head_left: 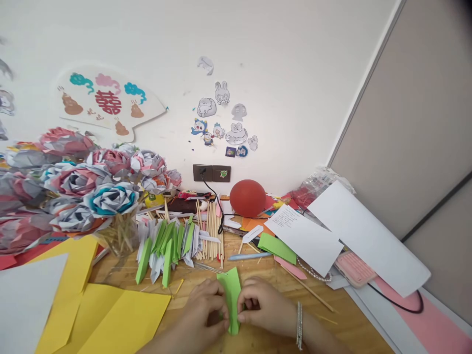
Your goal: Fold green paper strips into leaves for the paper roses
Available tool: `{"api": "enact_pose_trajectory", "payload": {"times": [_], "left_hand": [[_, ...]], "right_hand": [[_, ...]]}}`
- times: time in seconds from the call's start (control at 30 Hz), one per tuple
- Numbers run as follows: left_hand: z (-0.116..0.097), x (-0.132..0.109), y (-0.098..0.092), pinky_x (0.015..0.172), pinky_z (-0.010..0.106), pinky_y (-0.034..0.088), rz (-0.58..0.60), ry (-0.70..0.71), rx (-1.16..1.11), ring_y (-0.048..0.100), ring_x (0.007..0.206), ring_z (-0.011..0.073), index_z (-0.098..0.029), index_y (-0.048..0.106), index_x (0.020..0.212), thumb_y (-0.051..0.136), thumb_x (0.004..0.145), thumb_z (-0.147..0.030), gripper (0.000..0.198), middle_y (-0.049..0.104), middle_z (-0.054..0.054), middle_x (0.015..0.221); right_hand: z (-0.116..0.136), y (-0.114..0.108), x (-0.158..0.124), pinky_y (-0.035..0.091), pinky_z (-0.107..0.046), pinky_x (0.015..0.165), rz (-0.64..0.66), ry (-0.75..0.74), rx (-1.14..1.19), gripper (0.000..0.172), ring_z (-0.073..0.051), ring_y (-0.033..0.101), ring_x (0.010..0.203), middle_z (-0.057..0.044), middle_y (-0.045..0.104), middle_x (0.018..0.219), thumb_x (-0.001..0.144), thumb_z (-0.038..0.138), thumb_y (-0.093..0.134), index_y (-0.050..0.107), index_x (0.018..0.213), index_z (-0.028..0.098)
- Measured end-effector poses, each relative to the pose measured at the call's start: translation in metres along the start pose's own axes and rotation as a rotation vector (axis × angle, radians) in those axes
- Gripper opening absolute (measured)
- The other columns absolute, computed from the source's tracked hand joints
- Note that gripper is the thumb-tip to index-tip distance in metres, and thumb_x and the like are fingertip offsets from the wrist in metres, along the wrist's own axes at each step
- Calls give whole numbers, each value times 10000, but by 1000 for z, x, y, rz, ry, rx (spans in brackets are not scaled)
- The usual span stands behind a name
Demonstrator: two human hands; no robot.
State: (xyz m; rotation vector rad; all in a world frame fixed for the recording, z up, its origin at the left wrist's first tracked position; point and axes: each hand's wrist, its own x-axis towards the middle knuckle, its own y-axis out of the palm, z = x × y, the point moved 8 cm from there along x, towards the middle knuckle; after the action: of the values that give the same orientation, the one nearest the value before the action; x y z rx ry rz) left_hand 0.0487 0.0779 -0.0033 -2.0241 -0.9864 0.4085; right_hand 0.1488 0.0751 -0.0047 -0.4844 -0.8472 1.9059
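Observation:
A strip of green paper stands out at the front middle of the wooden table, creased along its length. My left hand pinches its left edge between thumb and fingers. On the opposite edge, my right hand has thumb and fingertips closed on the paper too; a beaded bracelet circles that wrist. Just beyond lie folded green and white paper pieces in a pile. A folded green strip rests to the right of the hands, near a pale blue pen.
Paper flowers crowd the left side in a clear vase. Yellow sheets spread at front left. Wooden sticks, a red balloon and a plugged-in black cable are at the back. White sheets and a pink case lie right.

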Motion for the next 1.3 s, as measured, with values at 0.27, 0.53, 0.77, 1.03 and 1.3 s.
{"api": "enact_pose_trajectory", "payload": {"times": [0.27, 0.53, 0.77, 1.03, 1.3], "left_hand": [[4, 0, -1, 752, 282, 352, -68, -86, 42, 516, 860, 192, -192, 582, 670, 580, 698, -127, 71, 590, 6, 824], [2, 0, 0, 778, 277, 346, -24, -20, 18, 506, 882, 182, -201, 578, 673, 574, 705, -118, 89, 590, -11, 853], [5, -1, 2, 744, 290, 358, -64, -53, 94, 504, 855, 202, -194, 584, 712, 596, 772, -231, 71, 574, 12, 841], [4, 0, 4, 754, 313, 369, -47, -68, 145, 502, 865, 222, -170, 582, 734, 596, 776, -200, 53, 568, 42, 854], [5, -1, 3, 755, 309, 370, -38, -83, 148, 501, 868, 215, -180, 590, 742, 599, 764, -174, 24, 567, 31, 866]], "right_hand": [[3, 1, 1, 332, -218, 656, -52, 42, -65, 130, -124, 466, 675, 60, 460, 608, 660, 102, 679, 582, 621, 180], [4, 0, 0, 345, -215, 665, 5, 14, -44, 130, -128, 476, 694, 52, 490, 641, 667, 112, 682, 579, 637, 185], [-3, 4, 2, 324, -223, 625, -93, 104, -112, 78, -134, 485, 668, 49, 504, 611, 680, 179, 682, 608, 655, 188], [-2, -2, -5, 298, -229, 585, -177, 224, -144, 105, -130, 471, 641, 35, 515, 615, 658, 127, 656, 579, 604, 174], [-6, 1, -1, 306, -202, 587, -63, 85, -31, 122, -111, 470, 633, 63, 498, 601, 629, 182, 749, 628, 642, 181]]}}
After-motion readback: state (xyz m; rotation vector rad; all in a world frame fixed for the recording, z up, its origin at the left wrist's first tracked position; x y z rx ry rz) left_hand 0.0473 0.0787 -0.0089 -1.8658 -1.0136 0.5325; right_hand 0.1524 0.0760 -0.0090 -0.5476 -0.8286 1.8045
